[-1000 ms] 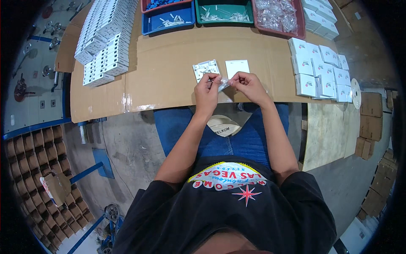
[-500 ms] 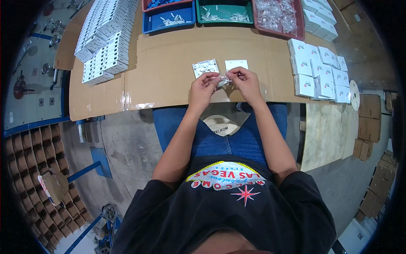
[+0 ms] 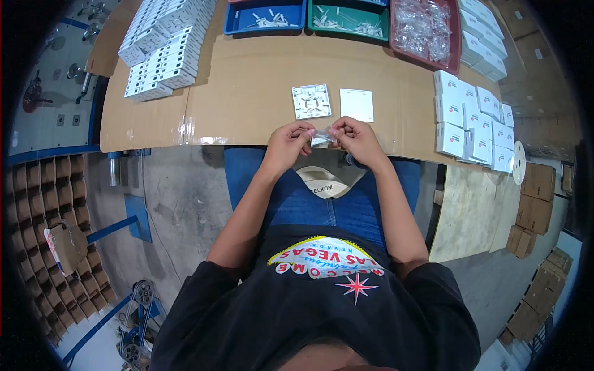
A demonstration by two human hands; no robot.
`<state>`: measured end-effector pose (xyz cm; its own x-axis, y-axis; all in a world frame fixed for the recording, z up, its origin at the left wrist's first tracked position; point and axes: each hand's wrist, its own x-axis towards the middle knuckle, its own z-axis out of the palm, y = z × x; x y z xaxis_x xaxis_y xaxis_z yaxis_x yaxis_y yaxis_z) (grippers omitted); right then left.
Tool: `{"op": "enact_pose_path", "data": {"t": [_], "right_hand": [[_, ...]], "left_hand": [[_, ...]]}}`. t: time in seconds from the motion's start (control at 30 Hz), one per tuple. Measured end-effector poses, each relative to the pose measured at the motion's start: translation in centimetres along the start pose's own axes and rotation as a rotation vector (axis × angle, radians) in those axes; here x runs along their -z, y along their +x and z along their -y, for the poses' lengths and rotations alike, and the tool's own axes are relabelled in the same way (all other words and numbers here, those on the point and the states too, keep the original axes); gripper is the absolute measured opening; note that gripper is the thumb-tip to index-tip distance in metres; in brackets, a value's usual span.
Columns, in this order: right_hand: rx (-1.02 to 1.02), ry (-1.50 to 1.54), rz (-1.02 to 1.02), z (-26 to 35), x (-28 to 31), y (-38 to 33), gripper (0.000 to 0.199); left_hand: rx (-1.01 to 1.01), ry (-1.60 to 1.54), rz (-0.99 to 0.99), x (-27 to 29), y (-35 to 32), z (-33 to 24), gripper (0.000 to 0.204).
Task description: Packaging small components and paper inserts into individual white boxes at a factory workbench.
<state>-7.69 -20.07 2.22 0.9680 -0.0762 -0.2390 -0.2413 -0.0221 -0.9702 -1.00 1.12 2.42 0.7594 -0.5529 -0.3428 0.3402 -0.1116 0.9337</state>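
Note:
A small clear plastic bag with slim white pieces inside is stretched between my two hands, just at the table's front edge. My left hand pinches its left side. The opposite side is gripped by the thumb and fingers of my right hand. Beyond the hands, on the cardboard-covered table, lies a square white plastic housing with moulded fittings showing inside. To its right is a flat white square cover, apart from the housing and close to my right fingers.
Stacks of white housings stand at the back left. Along the far side sit a blue tray and a green tray of small white parts, and a red tray of clear bags. White boxes are piled at the right.
Both hands have drawn back toward me with the bag, which now lies stretched between them. The housing and cover are more fully uncovered. The whole view has shifted slightly.

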Motion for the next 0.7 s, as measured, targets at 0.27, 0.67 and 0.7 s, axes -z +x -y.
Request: {"op": "enact_pose_path", "data": {"t": [0.27,0.67,0.7], "right_hand": [[0.051,0.025,0.032,2.4,-0.6,1.7,0.014],[0.079,-0.130,0.006,3.7,0.1,6.3,0.015],[0.121,-0.110,-0.003,3.7,-0.1,6.5,0.014]], "left_hand": [[-0.085,-0.070,0.056,1.1,1.0,-1.7,0.036],[-0.417,0.395,-0.073,3.6,4.7,-2.2,0.032],[-0.452,0.492,-0.105,3.6,4.8,-2.2,0.031]]}}
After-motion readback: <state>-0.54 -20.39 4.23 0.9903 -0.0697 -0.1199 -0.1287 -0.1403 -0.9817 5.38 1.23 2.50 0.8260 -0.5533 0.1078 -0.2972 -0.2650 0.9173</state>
